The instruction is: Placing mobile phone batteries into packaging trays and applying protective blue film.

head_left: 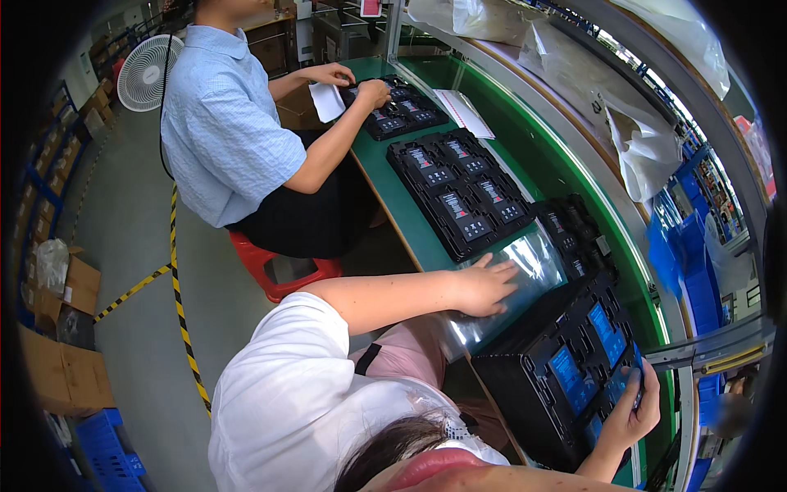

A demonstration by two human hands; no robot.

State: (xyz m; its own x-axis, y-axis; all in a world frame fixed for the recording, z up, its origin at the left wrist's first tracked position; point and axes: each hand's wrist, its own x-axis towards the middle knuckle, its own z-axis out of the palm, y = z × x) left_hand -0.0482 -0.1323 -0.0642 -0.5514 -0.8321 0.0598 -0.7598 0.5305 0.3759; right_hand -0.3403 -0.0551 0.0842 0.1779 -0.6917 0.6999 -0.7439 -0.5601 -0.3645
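My left hand is lying flat and open on the clear bag on the table. My right hand is gripping the black tray. The tray is not bagged yet.

Green workbench, black trays in a row (one stacked), clear plastic bag

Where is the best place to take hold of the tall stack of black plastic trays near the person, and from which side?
Best by its two opposite side walls, from the sides: the stack of black plastic trays is tall and blocky, with blue-labelled parts on top. The right hand already touches its far edge; the left hand rests on a clear plastic bag.
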